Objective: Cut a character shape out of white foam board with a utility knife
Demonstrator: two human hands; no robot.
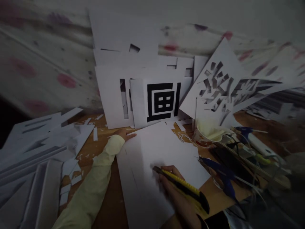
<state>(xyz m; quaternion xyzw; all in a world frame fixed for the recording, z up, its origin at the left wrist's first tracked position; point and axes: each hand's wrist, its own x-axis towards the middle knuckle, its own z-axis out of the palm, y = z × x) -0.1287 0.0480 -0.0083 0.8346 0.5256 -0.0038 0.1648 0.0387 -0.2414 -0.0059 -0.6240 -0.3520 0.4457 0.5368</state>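
Observation:
A large white board [150, 200] lies flat on the wooden table, with a few thin dark lines on its left part. My left hand [125, 135] rests at the board's upper left edge, fingers stretched out over it. Over the middle of the board, my right hand [175, 184] is closed around a yellow and black box cutter [183, 187], its front end pointing up and left. Motion blurs that front end, so I cannot tell whether the blade touches the board. Behind it, a white sheet with a black printed character [164, 101] leans upright against other boards.
Cut white pieces [35, 159] are heaped at the left, with scraps along the table [100, 197]. At the right are blue glue guns [221, 175] with tangled cables and a paper bowl [206, 135]. A board with cut-out strokes [216, 76] leans behind. Flowered cloth covers the wall.

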